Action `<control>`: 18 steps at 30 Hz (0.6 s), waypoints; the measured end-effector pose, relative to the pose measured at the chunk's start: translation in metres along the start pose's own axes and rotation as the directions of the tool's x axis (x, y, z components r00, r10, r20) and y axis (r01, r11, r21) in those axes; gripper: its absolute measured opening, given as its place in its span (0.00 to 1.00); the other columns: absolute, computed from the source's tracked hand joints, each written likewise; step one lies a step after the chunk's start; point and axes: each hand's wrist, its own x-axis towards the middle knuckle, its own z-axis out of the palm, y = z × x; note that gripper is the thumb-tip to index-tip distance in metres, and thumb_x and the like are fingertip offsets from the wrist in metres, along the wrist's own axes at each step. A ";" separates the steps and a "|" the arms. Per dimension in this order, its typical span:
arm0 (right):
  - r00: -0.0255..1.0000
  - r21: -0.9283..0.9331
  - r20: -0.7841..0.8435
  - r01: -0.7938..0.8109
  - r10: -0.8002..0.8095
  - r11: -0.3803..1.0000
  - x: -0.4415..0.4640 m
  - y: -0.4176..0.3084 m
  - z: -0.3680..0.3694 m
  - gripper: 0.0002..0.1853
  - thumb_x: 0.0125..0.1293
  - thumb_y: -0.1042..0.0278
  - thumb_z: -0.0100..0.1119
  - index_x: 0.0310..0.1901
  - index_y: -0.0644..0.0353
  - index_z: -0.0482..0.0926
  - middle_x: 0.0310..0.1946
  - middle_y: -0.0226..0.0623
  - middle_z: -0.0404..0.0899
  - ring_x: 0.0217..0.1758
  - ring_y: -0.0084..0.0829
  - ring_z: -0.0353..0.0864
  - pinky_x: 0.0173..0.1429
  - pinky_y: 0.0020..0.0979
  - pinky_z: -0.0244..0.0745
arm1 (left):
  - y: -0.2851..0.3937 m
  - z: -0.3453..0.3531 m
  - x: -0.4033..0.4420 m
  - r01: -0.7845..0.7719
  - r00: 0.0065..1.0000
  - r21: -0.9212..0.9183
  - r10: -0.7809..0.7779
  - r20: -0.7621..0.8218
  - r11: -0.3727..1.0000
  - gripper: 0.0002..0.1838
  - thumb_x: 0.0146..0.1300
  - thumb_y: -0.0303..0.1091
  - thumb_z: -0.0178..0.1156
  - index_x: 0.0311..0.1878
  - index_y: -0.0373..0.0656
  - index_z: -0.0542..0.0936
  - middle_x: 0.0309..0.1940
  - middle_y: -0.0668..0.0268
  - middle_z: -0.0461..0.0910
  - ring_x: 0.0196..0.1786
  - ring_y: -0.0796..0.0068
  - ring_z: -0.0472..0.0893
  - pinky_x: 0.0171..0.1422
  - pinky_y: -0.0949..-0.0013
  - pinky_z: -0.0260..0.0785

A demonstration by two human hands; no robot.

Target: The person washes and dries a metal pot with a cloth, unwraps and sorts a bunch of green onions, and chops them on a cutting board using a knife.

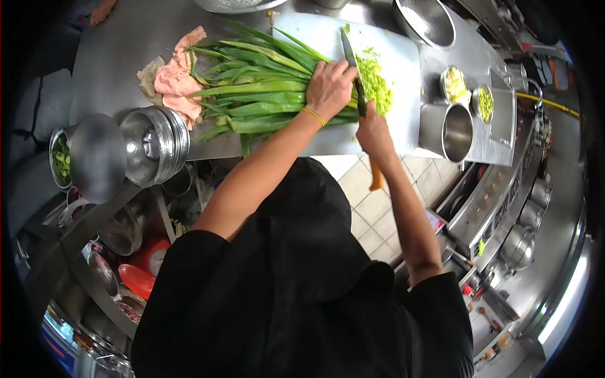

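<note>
On a white cutting board (406, 94) lies a large bundle of long green onion leaves (265, 85), their tips spreading left past the board. My left hand (331, 86), with a yellow band at its wrist, presses down on the cut end with curled fingers. My right hand (376, 133) is closed around a kitchen knife (348, 51). An orange-brown handle end (376, 177) shows below that hand. The blade stands close beside my left fingertips, between the leaves and a pile of chopped green onion (376, 82). Part of the cut end is hidden under my left hand.
A crumpled pink cloth (176, 85) lies left of the leaves. Stacked metal bowls (151, 148) stand at the left edge. To the right are a metal pot (457, 132), small containers of chopped food (484, 104) and a perforated metal bowl (428, 22).
</note>
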 end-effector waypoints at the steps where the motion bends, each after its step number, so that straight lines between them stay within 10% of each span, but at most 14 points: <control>1: 0.999 -0.009 0.037 -0.011 0.011 1.000 -0.005 -0.007 -0.017 0.16 0.60 0.79 0.48 0.49 0.71 0.62 0.29 0.66 0.78 0.37 0.65 0.79 0.43 0.57 0.73 | -0.001 0.002 0.000 -0.005 1.000 0.009 0.005 0.009 1.000 0.09 0.52 0.26 0.61 0.38 0.45 0.79 0.40 0.63 0.78 0.44 0.65 0.79 0.52 0.61 0.67; 18: 0.982 -0.076 0.168 -0.079 0.090 0.994 -0.064 -0.019 -0.047 0.20 0.61 0.78 0.47 0.54 0.70 0.59 0.28 0.65 0.78 0.37 0.64 0.79 0.43 0.57 0.73 | -0.004 0.005 -0.001 0.005 0.999 -0.036 -0.006 -0.040 0.999 0.06 0.53 0.28 0.60 0.35 0.44 0.78 0.38 0.62 0.77 0.46 0.64 0.77 0.53 0.60 0.66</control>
